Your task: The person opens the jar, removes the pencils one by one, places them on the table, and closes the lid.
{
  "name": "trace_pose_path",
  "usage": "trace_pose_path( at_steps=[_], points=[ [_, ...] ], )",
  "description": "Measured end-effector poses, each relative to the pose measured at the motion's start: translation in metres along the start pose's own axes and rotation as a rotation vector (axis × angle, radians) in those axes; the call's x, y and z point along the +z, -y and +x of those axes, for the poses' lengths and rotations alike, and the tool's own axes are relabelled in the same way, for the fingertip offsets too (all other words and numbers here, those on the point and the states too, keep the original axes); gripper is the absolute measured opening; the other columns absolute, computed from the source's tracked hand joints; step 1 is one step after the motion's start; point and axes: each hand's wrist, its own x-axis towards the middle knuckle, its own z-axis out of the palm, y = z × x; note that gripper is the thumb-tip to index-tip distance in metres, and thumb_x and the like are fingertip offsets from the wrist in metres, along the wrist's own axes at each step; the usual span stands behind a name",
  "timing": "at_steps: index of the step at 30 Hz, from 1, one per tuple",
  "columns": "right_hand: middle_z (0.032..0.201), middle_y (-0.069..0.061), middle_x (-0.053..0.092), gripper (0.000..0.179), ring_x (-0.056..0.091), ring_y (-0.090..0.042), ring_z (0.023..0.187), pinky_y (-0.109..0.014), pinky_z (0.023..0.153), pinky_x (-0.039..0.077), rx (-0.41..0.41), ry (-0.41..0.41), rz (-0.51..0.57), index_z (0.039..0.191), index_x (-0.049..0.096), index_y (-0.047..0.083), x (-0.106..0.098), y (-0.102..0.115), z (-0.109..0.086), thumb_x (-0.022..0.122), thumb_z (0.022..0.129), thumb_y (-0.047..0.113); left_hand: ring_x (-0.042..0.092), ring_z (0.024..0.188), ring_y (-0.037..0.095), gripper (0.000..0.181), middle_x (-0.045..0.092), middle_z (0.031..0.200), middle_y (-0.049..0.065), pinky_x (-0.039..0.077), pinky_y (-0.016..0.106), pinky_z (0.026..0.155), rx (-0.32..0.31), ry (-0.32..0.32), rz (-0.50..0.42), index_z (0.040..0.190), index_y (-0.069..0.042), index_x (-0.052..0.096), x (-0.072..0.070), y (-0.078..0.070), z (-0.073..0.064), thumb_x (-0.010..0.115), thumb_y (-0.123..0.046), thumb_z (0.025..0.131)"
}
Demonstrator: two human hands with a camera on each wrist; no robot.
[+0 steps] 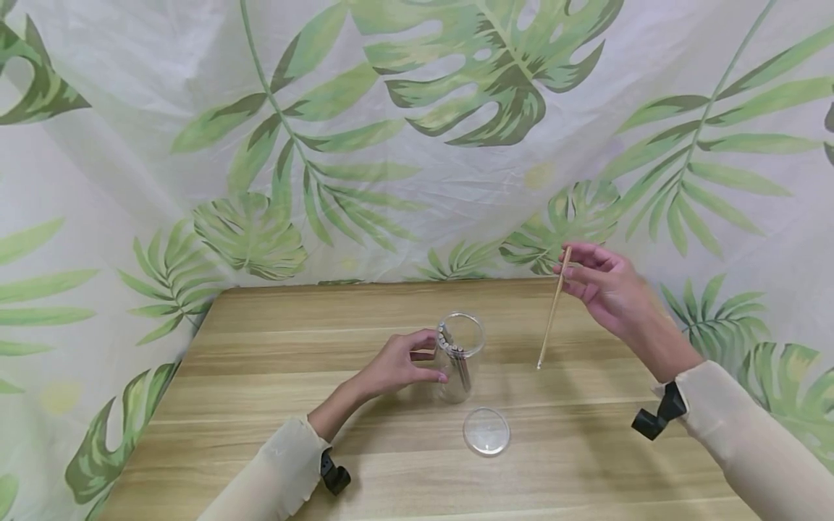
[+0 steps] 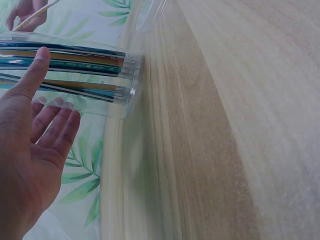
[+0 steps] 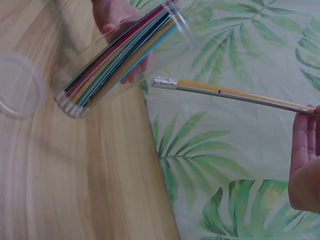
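Note:
A clear, round plastic jar (image 1: pixel 449 391) stands upright on the wooden table with several pencils (image 3: pixel 117 57) inside. My left hand (image 1: pixel 399 365) holds the jar from its left side, thumb in front and fingers behind. In the left wrist view the thumb of this left hand (image 2: pixel 25 135) lies across the jar's wall. To the right, above the table, my right hand (image 1: pixel 609 289) pinches a yellow pencil (image 1: pixel 554 311) near its upper end. The pencil slants down, and its metal-banded eraser end (image 3: pixel 165 82) points towards the table, apart from the jar.
A clear round lid (image 1: pixel 486 431) lies flat on the wooden table (image 1: pixel 274 376) in front of the jar. Behind the table's far edge hangs a leaf-patterned cloth (image 1: pixel 365 217). A small black camera sits on each wrist.

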Motion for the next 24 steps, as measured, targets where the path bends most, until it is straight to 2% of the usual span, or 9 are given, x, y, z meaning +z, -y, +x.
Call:
trace_pose_path(
  at_steps=[6, 14, 19, 24],
  points=[
    [0.102, -0.005, 0.075, 0.038, 0.077, -0.020, 0.095, -0.033, 0.084, 0.068, 0.107, -0.003, -0.161, 0.114, 0.079, 0.007, -0.007, -0.011, 0.000, 0.057, 0.099, -0.020, 0.066, 0.125, 0.045, 0.063, 0.069, 0.137, 0.017, 0.059, 0.041, 0.108, 0.014, 0.006, -0.007, 0.138, -0.003, 0.065, 0.000, 0.002, 0.000, 0.093, -0.011, 0.082],
    [0.100, 0.000, 0.072, 0.039, 0.077, -0.019, 0.096, -0.034, 0.087, 0.068, 0.208, -0.028, -0.311, 0.108, 0.079, 0.016, -0.013, -0.025, -0.002, 0.061, 0.097, -0.017, 0.066, 0.126, 0.045, 0.064, 0.069, 0.137, 0.016, 0.059, 0.041, 0.108, 0.011, 0.007, -0.002, 0.138, -0.003, 0.065, 0.000, 0.001, 0.000, 0.093, -0.010, 0.081],
    [0.105, -0.001, 0.074, 0.031, 0.077, -0.017, 0.098, -0.033, 0.087, 0.067, 0.292, -0.044, -0.380, 0.110, 0.075, 0.015, -0.019, -0.036, -0.003, 0.065, 0.098, -0.012, 0.068, 0.125, 0.042, 0.064, 0.069, 0.137, 0.016, 0.059, 0.043, 0.107, 0.016, 0.005, 0.006, 0.138, -0.002, 0.065, 0.000, 0.001, 0.000, 0.094, -0.010, 0.081],
    [0.104, -0.001, 0.076, 0.027, 0.077, -0.016, 0.097, -0.031, 0.085, 0.067, 0.349, -0.043, -0.426, 0.117, 0.072, 0.007, -0.024, -0.050, -0.003, 0.068, 0.097, -0.011, 0.069, 0.124, 0.038, 0.064, 0.069, 0.137, 0.015, 0.058, 0.046, 0.108, 0.016, 0.002, 0.007, 0.137, -0.003, 0.065, 0.000, 0.001, 0.000, 0.094, -0.010, 0.080]
  ],
)
